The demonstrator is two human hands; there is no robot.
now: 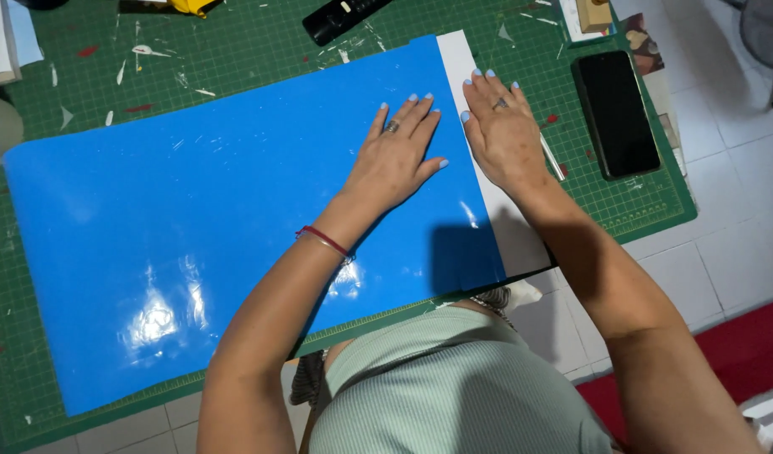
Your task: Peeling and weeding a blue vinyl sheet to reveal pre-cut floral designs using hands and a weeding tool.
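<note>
Both hands, the left hand (395, 155) and right hand (502, 130), are lying flat with released grip, pressing the glossy blue plastic sheet (193, 219) onto the green gridded cutting mat (260, 50).

Bright, sharp overhead light, white glare on the glossy blue sheet (193, 252), soft arm shadows beside it.
</note>
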